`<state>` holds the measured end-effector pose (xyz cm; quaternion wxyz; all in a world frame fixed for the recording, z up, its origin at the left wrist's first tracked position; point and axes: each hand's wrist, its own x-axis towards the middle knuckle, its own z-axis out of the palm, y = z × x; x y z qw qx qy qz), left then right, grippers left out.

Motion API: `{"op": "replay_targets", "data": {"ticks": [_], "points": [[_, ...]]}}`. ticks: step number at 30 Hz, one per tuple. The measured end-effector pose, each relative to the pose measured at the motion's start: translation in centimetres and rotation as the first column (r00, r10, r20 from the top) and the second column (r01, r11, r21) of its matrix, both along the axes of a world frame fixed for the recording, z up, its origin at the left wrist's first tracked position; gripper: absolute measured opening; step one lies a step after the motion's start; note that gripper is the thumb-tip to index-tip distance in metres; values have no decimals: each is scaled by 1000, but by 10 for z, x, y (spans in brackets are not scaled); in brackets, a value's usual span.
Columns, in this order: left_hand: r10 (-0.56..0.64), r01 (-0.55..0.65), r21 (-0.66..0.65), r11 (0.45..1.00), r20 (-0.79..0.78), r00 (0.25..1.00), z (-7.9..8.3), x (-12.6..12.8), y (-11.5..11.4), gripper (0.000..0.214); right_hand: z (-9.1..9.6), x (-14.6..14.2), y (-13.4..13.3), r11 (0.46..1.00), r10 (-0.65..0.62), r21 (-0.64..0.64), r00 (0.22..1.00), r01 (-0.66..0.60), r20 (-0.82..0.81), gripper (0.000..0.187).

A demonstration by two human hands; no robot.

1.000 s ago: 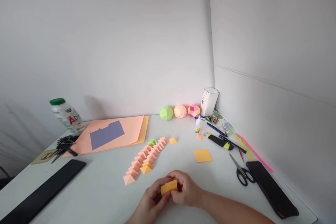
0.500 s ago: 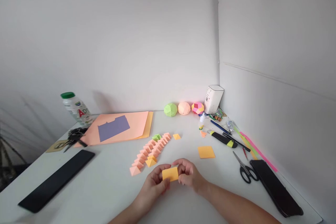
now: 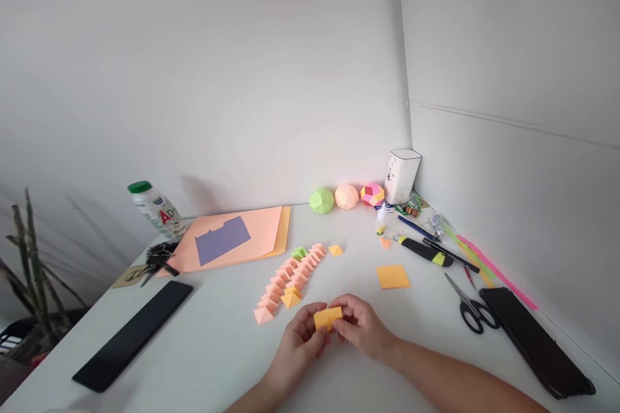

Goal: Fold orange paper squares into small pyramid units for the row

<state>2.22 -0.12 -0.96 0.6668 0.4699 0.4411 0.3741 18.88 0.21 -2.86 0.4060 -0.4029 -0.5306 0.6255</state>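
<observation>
Both hands meet low in the middle of the white table (image 3: 208, 348). My left hand (image 3: 296, 350) and my right hand (image 3: 364, 332) pinch a small folded orange paper (image 3: 327, 317) between their fingertips, one on each side. Just beyond it runs a row of several folded peach paper pieces (image 3: 289, 277), with a yellow-orange piece (image 3: 291, 299) near its front and a green one (image 3: 299, 252) at its far end. An orange square of paper (image 3: 392, 276) lies to the right.
Peach and orange sheets with a purple cut-out (image 3: 231, 242) lie back left, beside a bottle (image 3: 157, 209) and keys (image 3: 157, 257). A black ruler (image 3: 133, 334) lies left. Three paper balls (image 3: 346, 197), a white box (image 3: 402, 175), pens, a cutter (image 3: 426, 251), scissors (image 3: 469, 308) and a phone (image 3: 533, 341) fill the right.
The view has shifted, so everything sits a little further right in the picture and a plant shows at the left. Both hands keep hold of the orange paper, slightly turned.
</observation>
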Motion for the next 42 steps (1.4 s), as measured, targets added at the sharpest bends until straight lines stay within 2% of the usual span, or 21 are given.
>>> {"op": "replay_targets", "data": {"ticks": [7, 12, 17, 23, 29, 36, 39, 42], "points": [[-22, 21, 19, 1000, 24, 999, -11, -6, 2, 28, 6, 2, 4, 991, -125, -37, 992, 125, 14, 24], [-29, 27, 32, 999, 76, 997, -3, -4, 1, 31, 4, 2, 3, 992, -121, -28, 993, 122, 9, 22], [-90, 95, 66, 993, -79, 993, 3, -1, 2, 34, 6, -1, -2, 996, -89, 16, 996, 89, 11, 21], [-95, 105, 62, 993, -142, 985, -6, -1, 1, 33, 0, -1, -4, 997, -76, 26, 995, 74, 62, 26], [-60, 61, 23, 998, -29, 998, -7, -3, 3, 23, 2, 1, -1, 994, -94, -49, 996, 93, -1, 27], [31, -33, 26, 999, 66, 997, -8, -5, 4, 27, 7, 1, 1, 990, -122, -64, 992, 124, 30, 23], [21, -23, 17, 1000, 111, 994, -10, -5, 4, 27, 6, 1, 0, 993, -107, -44, 994, 108, 29, 18], [-5, 3, 28, 1000, 84, 996, -13, -3, 3, 30, 6, 1, -1, 997, -76, -8, 997, 77, 23, 17]]}}
